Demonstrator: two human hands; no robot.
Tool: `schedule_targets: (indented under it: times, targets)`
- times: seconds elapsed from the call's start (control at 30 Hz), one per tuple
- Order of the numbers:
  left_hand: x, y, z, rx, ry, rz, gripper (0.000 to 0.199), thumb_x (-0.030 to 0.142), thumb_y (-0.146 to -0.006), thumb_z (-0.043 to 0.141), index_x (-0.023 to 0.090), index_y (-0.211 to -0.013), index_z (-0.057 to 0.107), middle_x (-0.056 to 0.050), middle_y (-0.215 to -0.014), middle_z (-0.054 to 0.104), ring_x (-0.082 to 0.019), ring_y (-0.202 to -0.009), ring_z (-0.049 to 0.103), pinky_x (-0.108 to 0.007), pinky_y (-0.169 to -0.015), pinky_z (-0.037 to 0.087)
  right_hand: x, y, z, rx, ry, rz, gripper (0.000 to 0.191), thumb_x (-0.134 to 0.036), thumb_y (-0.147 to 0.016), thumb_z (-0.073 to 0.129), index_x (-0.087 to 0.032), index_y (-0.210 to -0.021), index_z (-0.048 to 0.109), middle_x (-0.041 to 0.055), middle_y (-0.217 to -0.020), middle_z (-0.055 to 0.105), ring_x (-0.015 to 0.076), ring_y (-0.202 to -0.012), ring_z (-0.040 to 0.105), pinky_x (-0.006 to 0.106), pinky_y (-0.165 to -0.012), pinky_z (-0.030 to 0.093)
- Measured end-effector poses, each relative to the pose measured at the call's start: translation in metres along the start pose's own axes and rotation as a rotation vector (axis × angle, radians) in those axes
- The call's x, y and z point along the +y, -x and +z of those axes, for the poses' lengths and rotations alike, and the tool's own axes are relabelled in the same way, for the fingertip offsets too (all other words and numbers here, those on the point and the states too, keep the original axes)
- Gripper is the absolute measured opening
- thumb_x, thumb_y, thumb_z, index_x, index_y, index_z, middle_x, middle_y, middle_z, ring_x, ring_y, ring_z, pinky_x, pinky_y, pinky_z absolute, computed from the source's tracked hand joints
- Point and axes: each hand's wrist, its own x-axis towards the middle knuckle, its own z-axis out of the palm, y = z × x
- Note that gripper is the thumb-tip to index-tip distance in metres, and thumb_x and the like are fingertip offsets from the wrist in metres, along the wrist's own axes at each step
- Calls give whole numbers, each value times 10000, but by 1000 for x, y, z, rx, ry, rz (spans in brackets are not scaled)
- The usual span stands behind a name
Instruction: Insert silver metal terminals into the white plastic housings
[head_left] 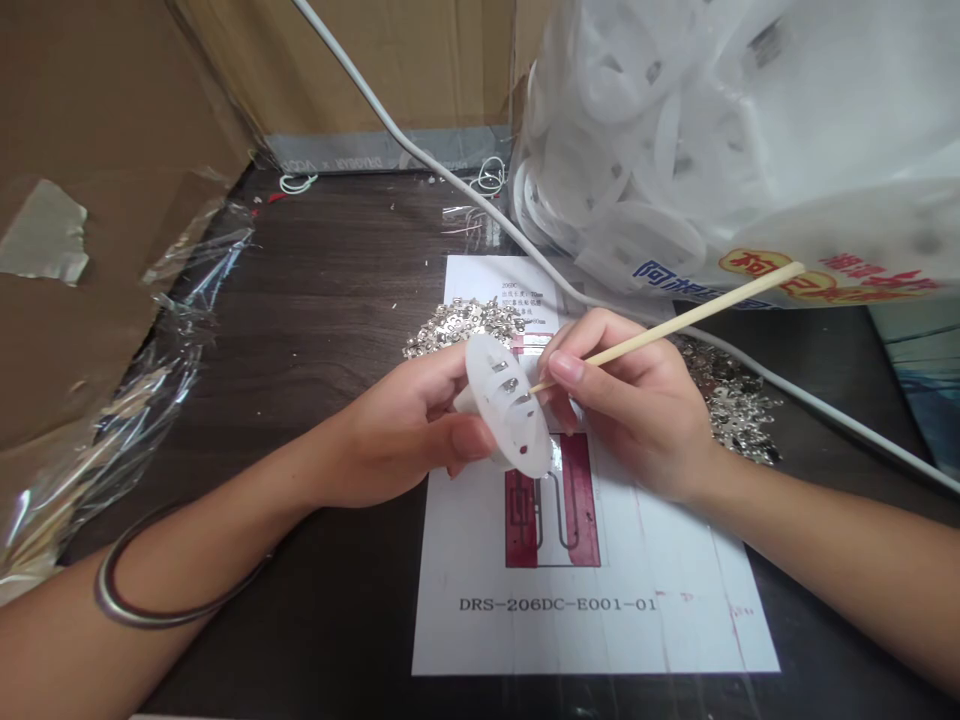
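Note:
My left hand (420, 420) grips a white oval plastic piece (501, 425) by its back and edge, tilted so its face turns to the right. Small metal clips (509, 385) sit in slots on that face. Between the thumb and fingers of my right hand (637, 400) is a thin wooden stick (690, 318), held like a pen. The stick's tip is at the face of the plastic piece, close beside the metal clips; whether it touches them I cannot tell. Behind my left fingers lies a pile of small metal parts (469, 325).
A printed sheet (555, 635) lies under both hands. More metal parts (742, 410) are heaped beyond my right wrist. A clear bag of white plastic pieces (660, 150) stands at the back right. A white cable (442, 175) crosses the dark table (330, 270). Cardboard (97, 110) stands at left.

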Motion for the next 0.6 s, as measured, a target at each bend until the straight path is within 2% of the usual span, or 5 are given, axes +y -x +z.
schedule_targets:
  times: [0.3,0.43,0.6]
  targets:
    - [0,0,-1,16,-71,17,606,749,-723,585,174,-915,579,24,-660,535,-110,-563,482,-210,-472,428,1,-1,1,-5,67,-38,203,-264,-868,693,-175,-731,572,-39,-578,493,93,-494,454,248,-445,314]
    - [1,-1,0,-6,-100,77,581,734,-767,540,180,-936,577,5,-766,588,-95,-572,490,-202,-473,447,0,-2,2,-9,131,-84,199,-251,-866,696,-168,-729,579,-30,-604,517,90,-514,472,247,-459,340]
    - [2,-2,0,-18,-149,87,594,743,-786,501,173,-932,574,8,-731,559,-104,-572,494,-209,-459,467,0,0,2,7,128,-43,199,-269,-879,682,-176,-743,572,-37,-571,500,95,-504,452,248,-453,324]
